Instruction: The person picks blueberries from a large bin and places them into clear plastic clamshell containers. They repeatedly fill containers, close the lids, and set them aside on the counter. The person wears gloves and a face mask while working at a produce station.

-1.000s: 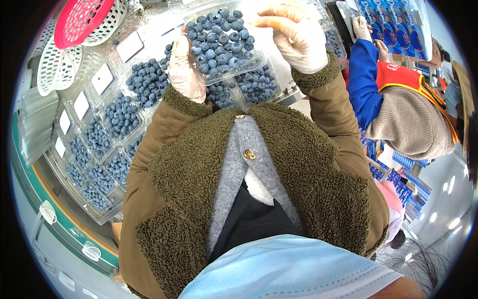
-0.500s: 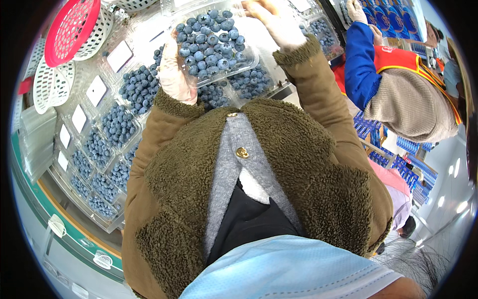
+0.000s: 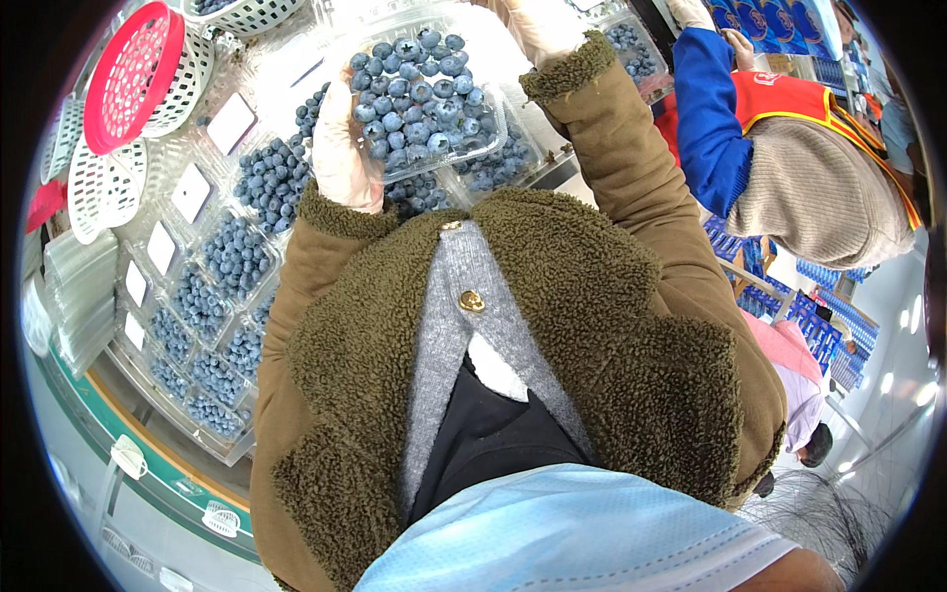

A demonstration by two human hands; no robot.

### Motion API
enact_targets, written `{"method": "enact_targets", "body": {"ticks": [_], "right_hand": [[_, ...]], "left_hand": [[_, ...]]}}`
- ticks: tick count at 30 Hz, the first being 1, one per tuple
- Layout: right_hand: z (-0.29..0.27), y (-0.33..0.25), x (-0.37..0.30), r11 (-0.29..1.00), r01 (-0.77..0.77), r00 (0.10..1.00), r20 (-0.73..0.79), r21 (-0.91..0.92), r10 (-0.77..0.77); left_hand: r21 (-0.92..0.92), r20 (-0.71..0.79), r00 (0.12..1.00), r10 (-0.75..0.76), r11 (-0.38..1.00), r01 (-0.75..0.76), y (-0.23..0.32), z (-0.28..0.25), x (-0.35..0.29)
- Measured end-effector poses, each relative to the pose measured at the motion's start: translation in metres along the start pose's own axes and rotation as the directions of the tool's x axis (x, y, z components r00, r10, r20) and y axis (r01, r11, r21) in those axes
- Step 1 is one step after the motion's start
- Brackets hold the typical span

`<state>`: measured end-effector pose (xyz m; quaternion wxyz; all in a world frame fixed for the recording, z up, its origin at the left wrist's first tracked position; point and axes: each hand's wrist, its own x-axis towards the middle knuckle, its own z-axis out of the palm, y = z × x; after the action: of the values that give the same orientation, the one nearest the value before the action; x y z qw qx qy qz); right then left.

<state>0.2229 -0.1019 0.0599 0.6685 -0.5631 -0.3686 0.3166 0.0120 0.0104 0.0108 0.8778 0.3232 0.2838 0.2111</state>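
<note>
Your left hand (image 3: 343, 153) clasps the blueberry clamshell (image 3: 466, 151) by its left side; your right hand (image 3: 545, 28) lies upper right, grip indeterminable.

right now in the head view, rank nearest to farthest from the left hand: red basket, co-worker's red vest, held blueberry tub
1. Held blueberry tub: touching the left hand, to its right.
2. Red basket: toward the upper left.
3. Co-worker's red vest: over on the right.
</note>
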Motion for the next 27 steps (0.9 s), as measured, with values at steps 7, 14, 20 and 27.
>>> {"method": "enact_targets", "body": {"ticks": [7,14,20,27], "right_hand": [[-0.008,0.008,-0.004,0.979,-0.046,0.998,-0.053,-0.199,0.036],[0.012,-0.015,-0.020,0.563,0.366,0.904,0.139,-0.741,-0.405],[0.039,-0.034,-0.022,0.087,0.533,0.818,0.487,-0.841,-0.306],[0.056,-0.038,0.003,-0.166,0.589,0.775,0.611,-0.791,-0.161]], "left_hand": [[0.005,-0.054,0.998,0.023,1.000,-0.023,0.002,0.005,-0.003],[0.001,-0.023,0.997,0.080,0.997,-0.080,0.001,0.003,-0.003],[-0.189,0.216,0.973,0.083,0.981,-0.042,-0.005,-0.005,0.005],[-0.297,0.295,0.955,0.045,0.954,0.047,0.001,-0.008,0.007]]}}
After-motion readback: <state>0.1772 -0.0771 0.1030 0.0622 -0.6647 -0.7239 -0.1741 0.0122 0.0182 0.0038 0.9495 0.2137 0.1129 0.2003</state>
